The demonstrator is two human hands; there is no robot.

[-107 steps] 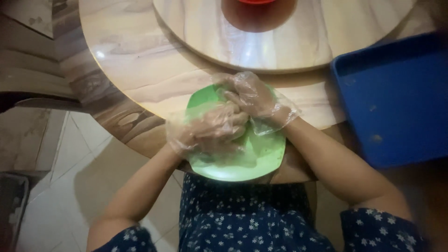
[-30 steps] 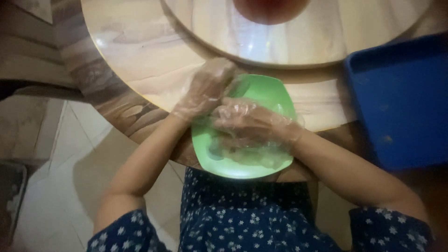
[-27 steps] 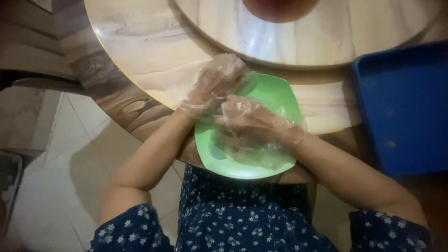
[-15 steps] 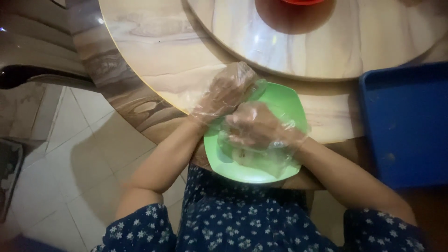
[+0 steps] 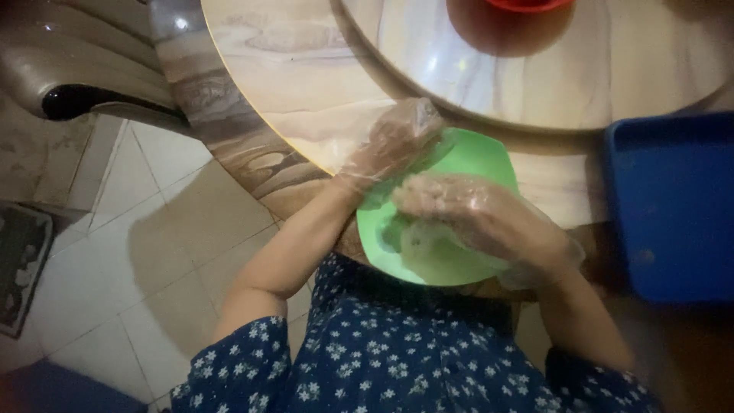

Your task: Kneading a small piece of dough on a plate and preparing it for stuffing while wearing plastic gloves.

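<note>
A green plate [image 5: 478, 157] lies at the near edge of a round marbled table [image 5: 283, 69], just above my lap. Both my hands wear thin clear plastic gloves. My left hand [image 5: 394, 141] rests curled on the plate's far left rim. My right hand [image 5: 478, 218] lies across the middle of the plate, its fingers bent down onto a pale soft lump [image 5: 419, 243]. That hand hides most of the lump. The two hands almost touch at the fingertips.
A blue tray [image 5: 673, 206] stands right of the plate. A raised round turntable [image 5: 535, 84] carries a red bowl [image 5: 527, 4] at the back. A chair [image 5: 69, 84] stands at the far left, with pale floor tiles [image 5: 115, 252] and a dark mat [image 5: 23, 268] below.
My left hand has moved from the plate's middle to its far left rim. My right hand has stayed pressing on the plate. The view has shifted, so the plate now sits further right.
</note>
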